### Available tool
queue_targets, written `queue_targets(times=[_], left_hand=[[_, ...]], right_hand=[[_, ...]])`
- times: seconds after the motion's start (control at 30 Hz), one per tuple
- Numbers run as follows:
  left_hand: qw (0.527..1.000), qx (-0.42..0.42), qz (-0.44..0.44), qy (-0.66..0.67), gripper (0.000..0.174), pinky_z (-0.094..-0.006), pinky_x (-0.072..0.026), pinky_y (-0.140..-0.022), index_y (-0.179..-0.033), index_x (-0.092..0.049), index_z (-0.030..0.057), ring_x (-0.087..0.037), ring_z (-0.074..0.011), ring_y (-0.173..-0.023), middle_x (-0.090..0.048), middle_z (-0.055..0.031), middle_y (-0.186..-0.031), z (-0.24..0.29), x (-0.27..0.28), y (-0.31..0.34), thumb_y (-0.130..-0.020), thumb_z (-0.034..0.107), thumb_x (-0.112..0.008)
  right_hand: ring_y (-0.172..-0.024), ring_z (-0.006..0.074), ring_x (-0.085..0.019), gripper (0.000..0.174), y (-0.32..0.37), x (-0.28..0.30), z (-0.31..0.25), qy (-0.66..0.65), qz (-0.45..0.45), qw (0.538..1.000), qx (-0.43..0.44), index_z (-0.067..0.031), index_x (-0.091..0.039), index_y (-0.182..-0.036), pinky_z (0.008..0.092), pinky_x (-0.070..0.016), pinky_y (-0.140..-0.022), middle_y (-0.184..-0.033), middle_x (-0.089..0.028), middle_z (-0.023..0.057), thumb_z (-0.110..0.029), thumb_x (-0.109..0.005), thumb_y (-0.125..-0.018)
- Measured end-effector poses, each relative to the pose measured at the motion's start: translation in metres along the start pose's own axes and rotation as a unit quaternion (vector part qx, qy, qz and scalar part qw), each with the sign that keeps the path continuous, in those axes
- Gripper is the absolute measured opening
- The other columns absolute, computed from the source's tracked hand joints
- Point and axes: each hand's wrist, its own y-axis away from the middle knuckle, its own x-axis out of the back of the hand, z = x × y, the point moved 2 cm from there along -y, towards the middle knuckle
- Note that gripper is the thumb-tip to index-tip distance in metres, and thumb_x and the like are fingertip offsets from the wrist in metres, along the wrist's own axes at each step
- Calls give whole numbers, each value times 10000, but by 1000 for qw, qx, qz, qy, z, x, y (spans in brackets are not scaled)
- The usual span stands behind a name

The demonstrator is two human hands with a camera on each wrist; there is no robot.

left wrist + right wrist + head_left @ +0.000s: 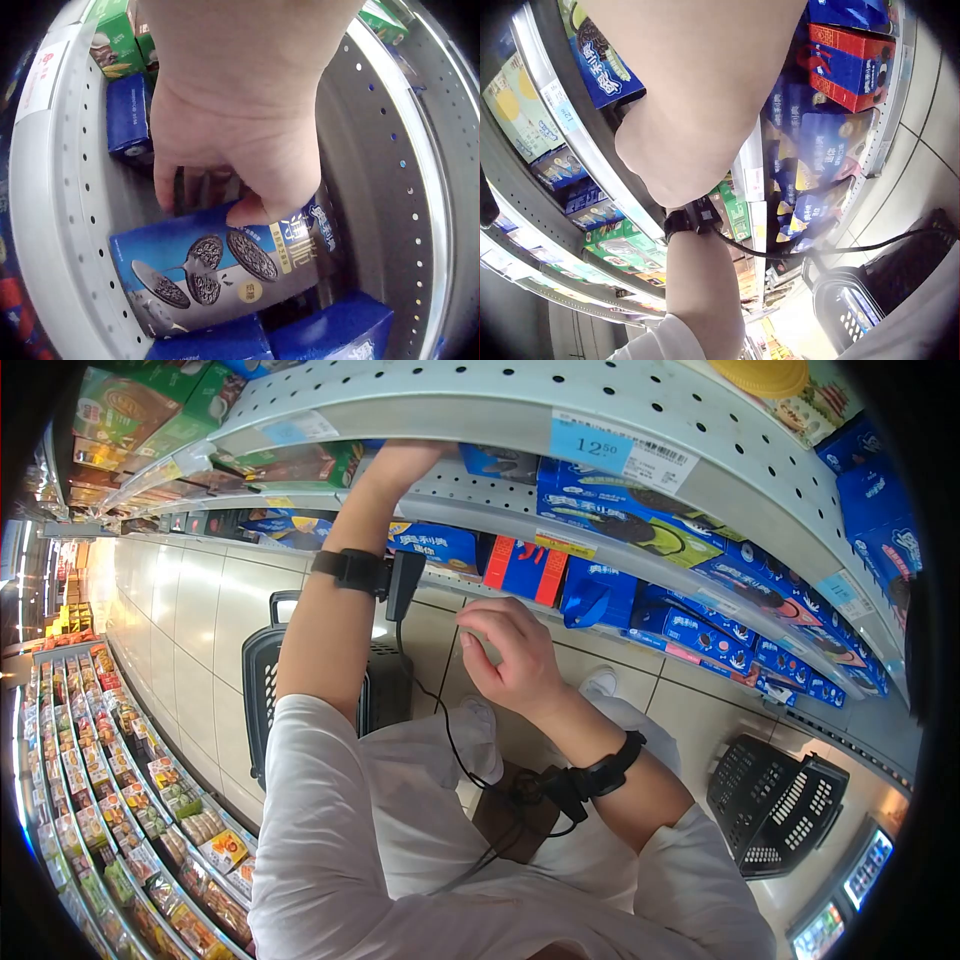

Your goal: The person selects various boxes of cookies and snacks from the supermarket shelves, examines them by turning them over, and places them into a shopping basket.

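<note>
Deep in a shelf bay, my left hand (232, 127) grips a blue and silver box of thin chocolate sandwich cookies (217, 274). The thumb presses near its upper edge while the other fingers pass behind it, partly hidden. In the head view only the back of this left hand (405, 463) shows under the upper shelf board. Blue boxes (337, 330) lie right beside the cookie box. My right hand (515, 660) hangs in front of the lower shelf, fingers loosely curled with nothing in them.
The upper shelf edge (400, 428) runs just above the left hand. Lower down stand blue cookie packs (600, 590) and a red and blue box (525, 568). Black baskets (775, 800) sit on the floor on both sides. A cable (440, 705) hangs between the arms.
</note>
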Motion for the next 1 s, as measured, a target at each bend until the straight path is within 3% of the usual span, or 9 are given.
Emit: queue_targets(times=[0.17, 0.23, 0.37, 0.47, 0.53, 0.57, 0.63, 0.87, 1.0], left_hand=[[999, 4, 15, 31, 307, -349, -449, -828, -1043, -595, 7, -562, -249, -920, -618, -137, -1007, 6, 2, 1, -746, 80, -624], [999, 45, -11, 27, 350, -320, -416, -879, -1102, -584, -4, -521, -212, -950, -593, -115, -1054, 9, 4, 3, -839, 226, -596], [999, 6, 36, 30, 359, -317, -410, -895, -1107, -581, -9, -523, -210, -974, -594, -118, -1072, 10, 0, 4, -839, 228, -598], [998, 34, -23, 38, 373, -317, -416, -896, -1107, -584, -8, -533, -217, -976, -600, -122, -1068, 4, -1, 1, -815, 220, -632], [997, 24, -21, 77, 311, -332, -472, -776, -983, -631, 3, -574, -209, -861, -637, -121, -952, 4, -1, 1, -689, 89, -683], [997, 25, -20, 75, 311, -332, -472, -776, -983, -631, 3, -574, -209, -861, -637, -121, -952, 4, 1, 1, -689, 89, -683], [996, 33, -62, 50, 297, -317, -467, -749, -936, -634, -4, -573, -203, -831, -636, -114, -889, 7, 5, 1, -648, 61, -673], [983, 81, -66, 150, 220, -300, -440, -734, -849, -637, -27, -541, -177, -765, -623, -73, -810, 18, 11, 20, -643, 49, -640], [967, 181, -96, 151, 264, -290, -446, -676, -855, -621, -55, -543, -182, -732, -612, -93, -778, 23, 14, 32, -636, 93, -635]], right_hand=[[-784, 270, -602, 177, 1, 0, 1, 1, 1, 1000, 1, -23, -575, -908, 330, -492, -664, -893, -610, 104, 25, -604, -741], [-778, 265, -601, 179, 1, 0, 2, 1, 2, 1000, 3, -23, -575, -908, 325, -492, -653, -897, -610, 104, 30, -603, -739], [-772, 256, -598, 185, 1, 0, 2, 0, 0, 1000, 1, -22, -574, -912, 309, -490, -632, -903, -611, 103, 36, -601, -738], [-773, 243, -595, 189, 1, 1, 2, 0, -4, 1000, -6, -21, -574, -921, 291, -486, -613, -917, -612, 100, 35, -602, -742], [-784, 232, -594, 189, 0, 0, 3, -5, -2, 1000, -20, -21, -576, -932, 281, -485, -607, -932, -612, 100, 28, -604, -751], [-784, 232, -594, 189, 0, -1, 3, -7, -3, 1000, -19, -21, -576, -932, 281, -485, -607, -932, -612, 100, 28, -604, -751], [-810, 287, -594, 197, 0, -2, 4, -13, 13, 999, -42, -48, -565, -925, 357, -490, -679, -894, -602, 97, -13, -604, -735], [-809, 294, -594, 196, 0, -3, 3, -15, 10, 999, -47, -41, -565, -924, 360, -490, -685, -909, -606, 102, -15, -606, -734], [-801, 265, -593, 205, -1, -3, 4, -27, 18, 997, -74, -44, -568, -947, 324, -486, -630, -926, -603, 107, -14, -604, -746]])
